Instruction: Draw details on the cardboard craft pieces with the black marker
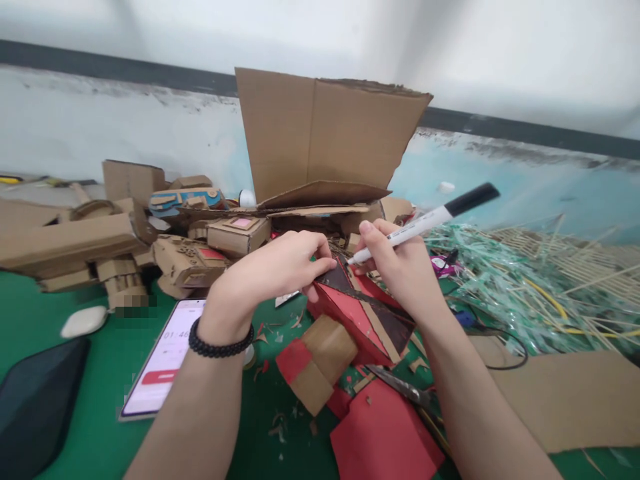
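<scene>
My right hand (400, 263) grips a white marker (417, 225) with a black end pointing up and to the right. The marker's tip comes down at the upper part of a red and dark cardboard model (345, 303); whether it touches the surface I cannot tell. With thumb and fingers closed, my left hand (303, 260) holds the model's upper left edge. A small brown and red cardboard box (317, 363) lies just in front of the model. Scissors (400, 387) and red card (383, 433) lie below my right hand.
Cardboard models (195, 260) crowd the left, near a lit phone (163, 360), a white case (84, 322) and a dark flat device (43, 400). A tall cardboard sheet (325, 133) stands behind. Wooden sticks in clear plastic (520, 280) and flat cardboard (575, 393) occupy the right.
</scene>
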`<state>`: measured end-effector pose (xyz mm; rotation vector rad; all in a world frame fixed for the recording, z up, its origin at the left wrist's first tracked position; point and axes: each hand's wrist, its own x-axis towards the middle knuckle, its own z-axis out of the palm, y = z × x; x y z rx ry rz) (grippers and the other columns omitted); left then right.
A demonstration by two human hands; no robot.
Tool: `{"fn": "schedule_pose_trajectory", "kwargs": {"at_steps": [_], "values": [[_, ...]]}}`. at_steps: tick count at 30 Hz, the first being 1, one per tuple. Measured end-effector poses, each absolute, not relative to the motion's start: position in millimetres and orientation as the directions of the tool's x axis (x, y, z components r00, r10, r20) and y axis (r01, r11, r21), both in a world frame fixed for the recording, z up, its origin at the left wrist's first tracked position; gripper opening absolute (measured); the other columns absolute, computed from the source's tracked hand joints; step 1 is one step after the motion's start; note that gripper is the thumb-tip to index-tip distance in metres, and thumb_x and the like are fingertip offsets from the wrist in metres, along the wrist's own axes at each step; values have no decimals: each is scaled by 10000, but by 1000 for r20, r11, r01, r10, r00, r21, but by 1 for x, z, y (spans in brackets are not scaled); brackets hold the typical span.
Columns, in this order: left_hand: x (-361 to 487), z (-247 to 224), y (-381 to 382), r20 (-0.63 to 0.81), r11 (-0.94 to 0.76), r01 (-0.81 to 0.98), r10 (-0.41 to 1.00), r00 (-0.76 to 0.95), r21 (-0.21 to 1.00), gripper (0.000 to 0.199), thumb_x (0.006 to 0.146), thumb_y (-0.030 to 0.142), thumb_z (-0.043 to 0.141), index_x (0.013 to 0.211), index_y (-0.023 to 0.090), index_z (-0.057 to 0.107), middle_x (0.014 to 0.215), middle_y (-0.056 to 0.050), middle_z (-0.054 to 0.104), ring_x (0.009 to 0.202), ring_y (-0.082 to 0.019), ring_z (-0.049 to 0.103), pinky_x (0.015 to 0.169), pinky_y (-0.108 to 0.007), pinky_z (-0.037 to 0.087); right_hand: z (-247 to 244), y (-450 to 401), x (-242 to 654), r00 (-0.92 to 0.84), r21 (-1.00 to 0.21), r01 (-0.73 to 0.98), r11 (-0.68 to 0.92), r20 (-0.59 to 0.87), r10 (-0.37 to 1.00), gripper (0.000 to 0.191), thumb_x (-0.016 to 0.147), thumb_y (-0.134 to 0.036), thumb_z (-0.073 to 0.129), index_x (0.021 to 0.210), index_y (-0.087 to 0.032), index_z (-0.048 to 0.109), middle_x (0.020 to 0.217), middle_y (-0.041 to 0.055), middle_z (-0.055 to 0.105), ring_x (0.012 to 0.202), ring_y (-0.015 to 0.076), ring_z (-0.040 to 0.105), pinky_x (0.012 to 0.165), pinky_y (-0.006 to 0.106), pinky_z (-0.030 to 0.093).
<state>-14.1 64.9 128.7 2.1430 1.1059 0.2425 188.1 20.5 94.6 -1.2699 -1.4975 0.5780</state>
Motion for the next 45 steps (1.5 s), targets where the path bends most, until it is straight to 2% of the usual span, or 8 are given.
{"fn": "schedule_pose_trajectory", "kwargs": {"at_steps": [2, 7, 10, 14, 19, 30, 39, 45], "values": [[-14, 129, 65, -148, -387, 640, 771, 619, 664, 203, 1060, 389, 568, 982, 228, 664, 689, 7, 799, 669, -187, 793, 605, -253, 518, 95, 20, 188, 95, -849, 418, 323, 394, 914, 556, 1045, -607, 600, 643, -222, 596, 569, 7, 667, 546, 147, 650, 556, 247, 491], [-14, 127, 66, -141, -391, 635, 770, 622, 666, 218, 1058, 410, 567, 987, 232, 670, 679, 7, 792, 692, -196, 795, 619, -261, 521, 96, 20, 188, 109, -851, 411, 326, 401, 910, 510, 1044, -606, 605, 701, -228, 615, 592, -6, 679, 521, 139, 628, 532, 247, 481], [-14, 125, 67, -138, -388, 630, 771, 622, 672, 221, 1055, 419, 567, 993, 233, 669, 704, 4, 800, 698, -199, 799, 622, -262, 526, 96, 20, 188, 96, -853, 410, 323, 392, 915, 529, 1055, -562, 591, 644, -230, 586, 556, 0, 654, 533, 147, 634, 552, 254, 499], [-14, 124, 68, -140, -384, 624, 767, 626, 680, 208, 1052, 406, 568, 991, 231, 664, 704, 4, 802, 694, -195, 798, 634, -258, 536, 94, 21, 188, 110, -868, 370, 332, 396, 912, 483, 1051, -581, 596, 723, -228, 612, 594, -9, 675, 515, 138, 630, 523, 246, 488], [-14, 126, 67, -138, -391, 634, 772, 621, 668, 207, 1056, 405, 569, 994, 230, 663, 708, 3, 805, 689, -187, 797, 620, -248, 522, 94, 21, 188, 101, -868, 376, 323, 385, 918, 475, 1061, -501, 582, 673, -227, 581, 567, -10, 660, 526, 134, 646, 542, 236, 502], [-14, 126, 67, -134, -389, 627, 771, 622, 674, 216, 1049, 403, 573, 997, 223, 680, 699, -1, 795, 676, -193, 787, 615, -263, 518, 94, 21, 188, 106, -862, 380, 336, 401, 910, 448, 1052, -520, 590, 711, -231, 602, 585, -15, 670, 521, 142, 639, 535, 252, 490], [-14, 127, 67, -141, -392, 635, 769, 623, 666, 205, 1060, 393, 568, 987, 227, 664, 704, 0, 805, 662, -181, 788, 611, -251, 517, 98, 18, 187, 71, -824, 463, 327, 403, 912, 462, 1037, -414, 567, 615, -229, 581, 557, -9, 649, 546, 140, 615, 559, 257, 462], [-14, 127, 66, -140, -388, 631, 770, 623, 672, 200, 1060, 389, 568, 991, 225, 661, 708, -1, 806, 687, -187, 800, 627, -249, 523, 99, 18, 187, 68, -827, 450, 339, 410, 910, 466, 1043, -422, 561, 619, -230, 589, 551, -11, 633, 542, 142, 595, 560, 261, 445]]}}
